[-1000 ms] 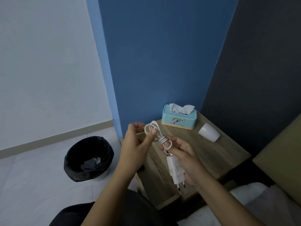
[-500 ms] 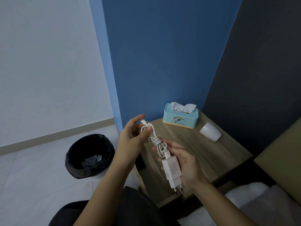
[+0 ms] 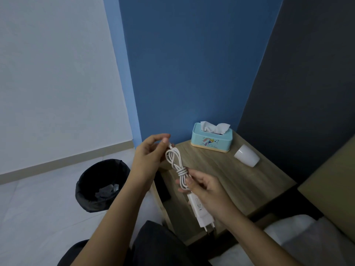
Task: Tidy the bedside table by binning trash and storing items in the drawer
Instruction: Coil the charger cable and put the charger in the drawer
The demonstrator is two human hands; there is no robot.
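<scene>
**A:** ok so what's going on with the charger [image 3: 198,210] right now? Where is it even sitting?

**B:** It isn't sitting anywhere, it's hanging in the air over the front left corner of the bench [image 3: 226,181]. The right hand [image 3: 208,191] is closing around the top of the plug block and the bundled cable [image 3: 175,166], and the left hand [image 3: 148,156] is pinching the loose cable end between thumb and fingertips, up by the top loop.

**A:** Looks fiddly tbh. How's that thing going to handle?

**B:** I'm guessing light overall, with the weight all in the hard plastic block. The cable is soft and springy, so the loops are probably wanting to pop open unless the wrap in the middle is holding tight. Smooth plastic, a bit slippery.

**A:** So grab where?

**B:** I'd say by the block plus the wrapped middle, one hand. Not fragile, just avoid yanking the thin end.

**A:** And the rest?

**B:** The tissue box [image 3: 211,138] and a tipped white cup [image 3: 246,156] are lying further back on the bench, the bin [image 3: 99,187] is standing on the floor to the left. I can't see a drawer from here.
</scene>
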